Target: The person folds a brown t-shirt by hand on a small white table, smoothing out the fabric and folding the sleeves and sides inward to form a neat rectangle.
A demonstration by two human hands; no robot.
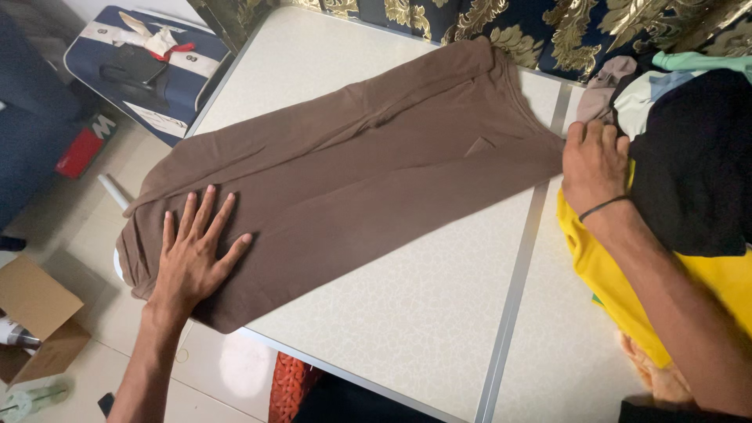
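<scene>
We see an open brown cardboard box [35, 313] on the floor at lower left, and farther up the left edge a flat red package [84, 145] with a white label lying on the floor.

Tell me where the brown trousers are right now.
In the head view, the brown trousers lie spread flat across the white table, left hand pressing one end and right hand at the other, beside the clothes pile.
</scene>
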